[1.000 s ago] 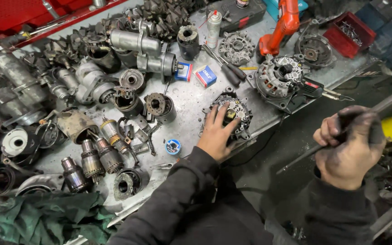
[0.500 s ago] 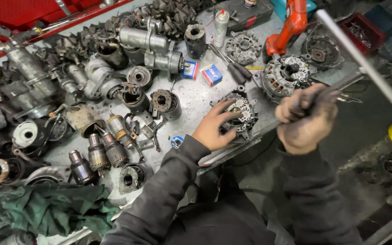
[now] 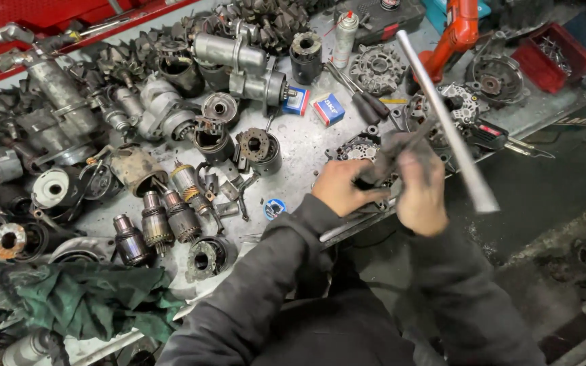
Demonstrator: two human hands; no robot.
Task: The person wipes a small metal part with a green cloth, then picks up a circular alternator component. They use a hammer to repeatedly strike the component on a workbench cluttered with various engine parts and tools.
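On the metal workbench [image 3: 306,152], crowded with starter motors and armatures, we see a round alternator part [image 3: 361,150] at the near edge. Against the near side of that part, the left hand [image 3: 342,188] lies curled over it, pinning it down. Just right of it, touching, the right hand [image 3: 420,186] is closed around a dark tool handle. Beside the part's right, a blurred silver rod [image 3: 447,125] slants upward.

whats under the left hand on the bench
The left hand rests on a round finned alternator part at the bench edge; only its upper rim shows. The right hand and the long metal bar cover the rest.
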